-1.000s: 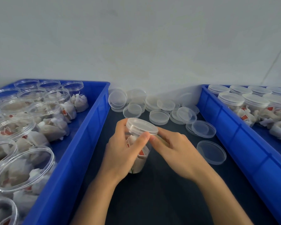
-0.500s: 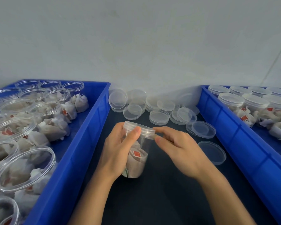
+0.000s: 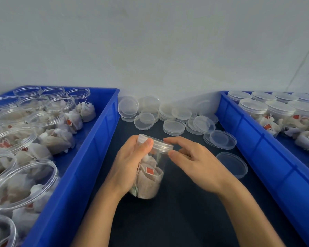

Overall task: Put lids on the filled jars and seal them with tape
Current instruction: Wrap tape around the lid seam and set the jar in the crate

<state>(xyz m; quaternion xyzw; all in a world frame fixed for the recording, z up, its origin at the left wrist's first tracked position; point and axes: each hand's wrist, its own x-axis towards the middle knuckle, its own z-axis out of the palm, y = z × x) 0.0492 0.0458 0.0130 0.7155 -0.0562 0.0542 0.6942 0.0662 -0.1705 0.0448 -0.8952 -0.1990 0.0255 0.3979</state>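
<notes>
Dark table top (image 3: 185, 220) runs between two blue bins. Left bin (image 3: 82, 168) sits on it at left edge, right bin (image 3: 268, 157) at right. Loose clear lids (image 3: 174, 127) scattered on table at far end against wall — some stacked, some overlapping. Single lid (image 3: 232, 164) lies flat nearer, just beside right bin. Filled jar (image 3: 148, 180) held over table centre — base contact unclear.
</notes>
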